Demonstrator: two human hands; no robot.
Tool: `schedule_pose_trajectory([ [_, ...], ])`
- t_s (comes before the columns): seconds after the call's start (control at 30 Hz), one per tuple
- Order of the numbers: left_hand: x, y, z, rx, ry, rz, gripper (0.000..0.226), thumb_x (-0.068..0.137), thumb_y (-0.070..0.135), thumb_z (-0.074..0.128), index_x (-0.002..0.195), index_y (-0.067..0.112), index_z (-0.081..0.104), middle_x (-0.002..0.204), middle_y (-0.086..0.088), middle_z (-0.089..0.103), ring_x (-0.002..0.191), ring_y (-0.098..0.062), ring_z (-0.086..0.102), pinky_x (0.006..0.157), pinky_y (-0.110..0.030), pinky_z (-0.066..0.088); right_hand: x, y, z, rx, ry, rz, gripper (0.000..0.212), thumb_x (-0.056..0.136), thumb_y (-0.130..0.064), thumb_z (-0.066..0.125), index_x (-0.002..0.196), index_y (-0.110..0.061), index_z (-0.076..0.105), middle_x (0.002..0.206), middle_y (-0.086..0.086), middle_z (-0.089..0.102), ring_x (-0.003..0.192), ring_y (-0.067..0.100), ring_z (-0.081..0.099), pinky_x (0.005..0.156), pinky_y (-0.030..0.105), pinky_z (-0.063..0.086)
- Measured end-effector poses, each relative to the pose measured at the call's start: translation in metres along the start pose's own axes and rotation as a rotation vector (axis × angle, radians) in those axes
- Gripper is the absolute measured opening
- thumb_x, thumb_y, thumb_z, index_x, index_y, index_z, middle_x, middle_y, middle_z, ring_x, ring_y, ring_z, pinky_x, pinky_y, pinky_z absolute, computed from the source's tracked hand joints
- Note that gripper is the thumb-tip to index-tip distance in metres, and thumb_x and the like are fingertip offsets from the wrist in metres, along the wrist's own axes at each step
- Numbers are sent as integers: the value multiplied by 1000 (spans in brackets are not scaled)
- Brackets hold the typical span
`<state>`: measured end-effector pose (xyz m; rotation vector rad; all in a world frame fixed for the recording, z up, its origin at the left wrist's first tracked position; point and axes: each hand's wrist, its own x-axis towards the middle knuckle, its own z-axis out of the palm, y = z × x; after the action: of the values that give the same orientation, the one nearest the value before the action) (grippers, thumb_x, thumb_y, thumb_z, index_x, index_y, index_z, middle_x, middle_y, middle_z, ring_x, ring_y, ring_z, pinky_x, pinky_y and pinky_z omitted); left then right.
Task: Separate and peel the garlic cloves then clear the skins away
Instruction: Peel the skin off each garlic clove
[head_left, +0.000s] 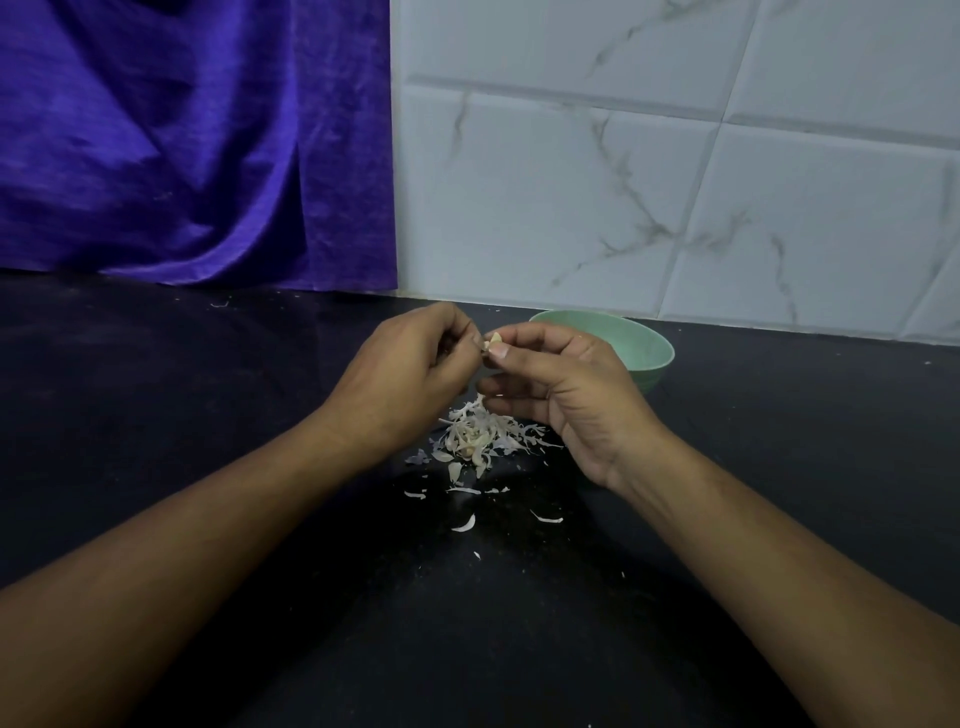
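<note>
A small garlic clove (493, 340) is held in the air just above the middle of the view, over a black counter (208, 415). It is pale cream, with a papery flap of skin curling off its left end, and most of it is hidden by the fingertips. The right hand (566, 395) comes in from four o'clock and pinches the clove between thumb and forefinger, with the other fingers loosely curled beneath. The left hand (410, 374) comes in from eight o'clock, its fingers curled tight and its tips pinching the clove's skin at the nine o'clock side. Directly below the hands, at six o'clock from the clove, a pile of skins (480, 436) lies on the counter, white and shredded into thin, dry flakes. Stray flakes (464, 525) trail further toward six o'clock. A pale green bowl (644, 348) stands at three o'clock, just behind the right hand; its contents cannot be seen. Purple cloth (182, 156) hangs at ten o'clock, and marbled white tiles (675, 156) fill two o'clock.
</note>
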<state>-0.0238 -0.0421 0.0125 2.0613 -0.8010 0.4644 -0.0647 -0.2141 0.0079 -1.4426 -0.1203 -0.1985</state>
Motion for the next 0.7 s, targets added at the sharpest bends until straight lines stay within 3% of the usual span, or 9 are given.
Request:
schedule_pose_trajectory([
  [0.3, 4, -8, -3, 47, 4, -78, 17, 102, 32, 56, 92, 22, 65, 80, 5, 70, 78, -14, 71, 77, -49, 58, 2, -14, -7, 227, 56, -28, 13, 94, -5, 67, 107, -4, 69, 94, 10, 76, 81, 21, 75, 78, 37, 65],
  [0.53, 3, -12, -5, 28, 7, -91, 32, 96, 49, 45, 82, 28, 65, 77, 11, 72, 76, -10, 71, 75, -48, 58, 0, -16, -7, 123, 54, -48, 19, 95, -4, 68, 113, -7, 68, 100, 13, 77, 79, 22, 75, 74, 35, 65],
  [0.63, 3, -15, -4, 76, 52, -49, 40, 96, 56, 56, 73, 25, 66, 72, 13, 71, 72, -6, 67, 70, -46, 57, -1, -15, -7, 100, 57, -52, 14, 94, -4, 69, 107, -8, 69, 102, 13, 77, 80, 22, 75, 74, 34, 64],
  [0.7, 3, -14, -4, 105, 83, -23, 31, 92, 52, 68, 72, 28, 67, 72, 13, 69, 71, -2, 65, 69, -41, 57, -1, -14, -6, 88, 58, -60, 13, 93, -4, 70, 105, -8, 71, 101, 12, 75, 79, 21, 74, 73, 34, 63],
])
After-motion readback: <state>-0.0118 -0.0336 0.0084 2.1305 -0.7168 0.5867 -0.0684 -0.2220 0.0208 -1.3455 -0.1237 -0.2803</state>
